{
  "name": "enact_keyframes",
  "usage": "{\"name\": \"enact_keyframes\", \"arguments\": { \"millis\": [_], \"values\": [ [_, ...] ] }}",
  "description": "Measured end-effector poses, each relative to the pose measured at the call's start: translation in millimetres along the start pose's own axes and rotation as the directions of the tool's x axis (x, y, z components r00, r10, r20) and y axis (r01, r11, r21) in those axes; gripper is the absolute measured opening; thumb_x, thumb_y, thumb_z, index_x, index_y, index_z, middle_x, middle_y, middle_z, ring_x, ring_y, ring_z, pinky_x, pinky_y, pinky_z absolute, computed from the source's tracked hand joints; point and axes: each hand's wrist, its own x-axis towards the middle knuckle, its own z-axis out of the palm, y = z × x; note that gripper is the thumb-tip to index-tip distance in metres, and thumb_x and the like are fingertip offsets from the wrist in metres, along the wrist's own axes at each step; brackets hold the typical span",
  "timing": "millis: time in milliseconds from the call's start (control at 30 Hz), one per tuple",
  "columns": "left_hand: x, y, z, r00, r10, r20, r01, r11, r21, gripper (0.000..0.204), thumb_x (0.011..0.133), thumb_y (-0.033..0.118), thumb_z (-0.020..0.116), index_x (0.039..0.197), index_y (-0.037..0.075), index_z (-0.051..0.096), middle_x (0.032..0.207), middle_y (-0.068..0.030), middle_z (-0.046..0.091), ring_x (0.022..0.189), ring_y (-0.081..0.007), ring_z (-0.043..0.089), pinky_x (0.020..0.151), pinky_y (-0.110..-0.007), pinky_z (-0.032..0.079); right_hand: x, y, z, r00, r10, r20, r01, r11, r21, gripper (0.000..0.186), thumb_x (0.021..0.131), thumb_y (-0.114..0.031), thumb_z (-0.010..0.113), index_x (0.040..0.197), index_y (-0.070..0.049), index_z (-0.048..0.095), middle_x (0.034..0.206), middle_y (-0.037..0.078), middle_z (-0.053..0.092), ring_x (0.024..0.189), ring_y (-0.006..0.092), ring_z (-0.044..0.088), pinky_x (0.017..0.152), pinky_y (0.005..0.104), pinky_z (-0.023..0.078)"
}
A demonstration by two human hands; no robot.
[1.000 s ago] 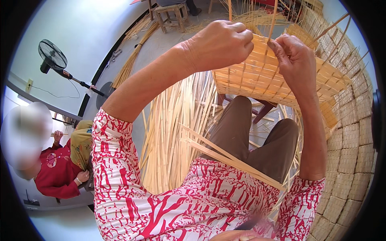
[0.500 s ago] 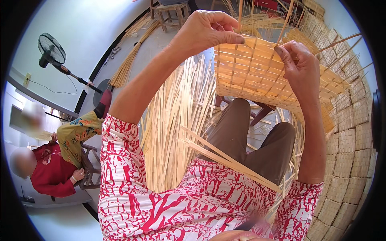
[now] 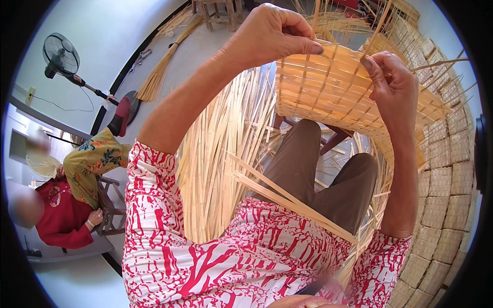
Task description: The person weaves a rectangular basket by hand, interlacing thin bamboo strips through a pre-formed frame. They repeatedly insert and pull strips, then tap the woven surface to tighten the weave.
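A pale woven bamboo basket with upright strips along its top faces me above my knees. My left hand pinches its upper edge at the left with thumb and forefinger, beside an upright strip. My right hand grips the same edge farther right, thumb at the foot of another upright strip. A few loose strips lie slantwise across my lap.
Many long loose strips lie left of my legs. Stacked woven baskets fill the right. A tied bundle, a standing fan and a stool stand or lie behind. Someone in red sits at the left.
My left hand has moved up and turned, thumb now along the edge. My right hand and the basket have shifted slightly rightward. The seated person's foot has risen into clearer view.
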Motion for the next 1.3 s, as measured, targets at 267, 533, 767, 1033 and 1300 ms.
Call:
{"name": "enact_keyframes", "arguments": {
  "millis": [267, 533, 767, 1033, 1300],
  "values": [
    [0.1, 17.1, 18.6, 0.927, 0.333, -0.17, -0.215, 0.846, 0.488, 0.028, 0.084, 0.028, 0.085, 0.094, 0.005, 0.073, 0.079, -0.0028, 0.071, 0.07, -0.0136, 0.067, 0.063, -0.025, 0.052, 4.9, 4.6, 2.5, 0.998, 0.041, -0.039, -0.042, 0.999, -0.031, 0.021, 0.097, -0.022, 0.07, 0.097, -0.001, 0.071, 0.084, 0.011, 0.07, 0.065, 0.0179, 0.064, 0.06, 0.0329, 0.048],
    [-52.6, 85.1, 2.4, 0.927, 0.128, -0.353, -0.245, 0.918, -0.311, 0.042, 0.085, 0.033, 0.084, 0.11, 0.003, 0.071, 0.101, -0.0135, 0.071, 0.088, -0.0188, 0.068, 0.071, -0.031, 0.055, 2.1, 13.4, -7.4, 0.974, -0.073, -0.212, 0.056, 0.995, -0.087, 0.047, 0.098, -0.009, 0.066, 0.143, -0.012, 0.056, 0.129, 0.011, 0.068, 0.069, 0.0129, 0.065, 0.06, 0.0257, 0.052],
    [-115.3, 146.8, 62.3, 0.768, 0.621, -0.157, -0.48, 0.397, -0.782, 0.032, 0.088, 0.023, 0.079, 0.108, 0.0, 0.07, 0.099, -0.0148, 0.07, 0.086, -0.0197, 0.068, 0.072, -0.031, 0.056, -94.0, 6.3, -27.2, 0.991, 0.09, 0.098, -0.075, 0.986, -0.151, 0.038, 0.098, -0.001, 0.06, 0.135, -0.003, 0.059, 0.129, 0.013, 0.064, 0.091, 0.0175, 0.066, 0.068, 0.028, 0.055],
    [-123.3, 163.4, 100.0, 0.811, 0.575, -0.106, -0.377, 0.376, -0.846, 0.026, 0.088, 0.016, 0.077, 0.106, -0.001, 0.07, 0.1, -0.0151, 0.07, 0.086, -0.02, 0.069, 0.074, -0.031, 0.056, -226.4, 42.3, -34.4, 0.878, 0.264, 0.4, -0.227, 0.964, -0.139, 0.032, 0.094, 0.001, 0.06, 0.125, -0.001, 0.063, 0.122, 0.018, 0.062, 0.103, 0.0322, 0.063, 0.086, 0.0371, 0.053],
    [-127.9, 188.1, 113.1, 0.828, 0.552, -0.096, -0.32, 0.324, -0.891, 0.021, 0.089, 0.009, 0.074, 0.105, -0.002, 0.069, 0.1, -0.0154, 0.07, 0.087, -0.0203, 0.069, 0.076, -0.031, 0.057, -272.3, 36.1, -35.7, 0.905, 0.246, 0.346, -0.149, 0.947, -0.286, 0.03, 0.089, 0.0, 0.061, 0.118, -0.003, 0.065, 0.12, 0.016, 0.063, 0.112, 0.0363, 0.059, 0.1, 0.0449, 0.044]
  ]
}}
